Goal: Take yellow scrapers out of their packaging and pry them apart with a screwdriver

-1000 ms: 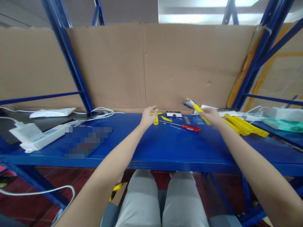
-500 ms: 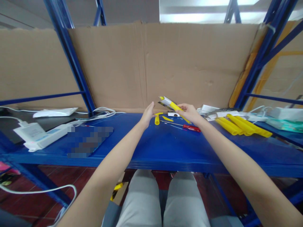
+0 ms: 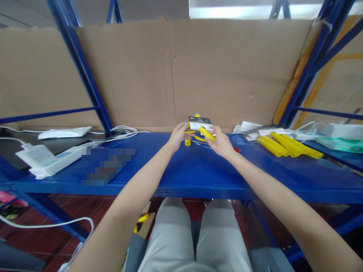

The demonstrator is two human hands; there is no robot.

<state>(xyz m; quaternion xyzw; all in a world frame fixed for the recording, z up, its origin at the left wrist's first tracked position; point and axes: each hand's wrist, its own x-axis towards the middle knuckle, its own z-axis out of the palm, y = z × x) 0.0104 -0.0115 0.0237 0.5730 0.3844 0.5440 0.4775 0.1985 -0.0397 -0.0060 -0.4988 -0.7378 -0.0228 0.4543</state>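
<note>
Over the back of the blue shelf, my right hand (image 3: 220, 142) is closed round a yellow tube (image 3: 207, 134). Behind that tube is a black-and-white printed card (image 3: 200, 122), with yellow parts at its top and left edges. My left hand (image 3: 178, 137) meets the card's left side, its fingers bent round the edge; the exact grip is partly hidden. Below the card lie a short yellow tube piece (image 3: 187, 142) and a curved yellow strip (image 3: 200, 138). A red screwdriver handle (image 3: 237, 150) shows past my right wrist, the rest mostly covered by my hand.
Several yellow tubes (image 3: 279, 145) lie at the right beside white papers (image 3: 248, 127). On the left are a white power strip (image 3: 61, 160), coiled cables (image 3: 126, 130) and a blurred dark flat object (image 3: 107, 166). Cardboard (image 3: 227, 75) stands behind the blue shelf (image 3: 195, 177).
My right hand has moved slightly left and lower, turning the tube and card so the printed side faces me. My left hand has come in from an open pose to the card's left edge.
</note>
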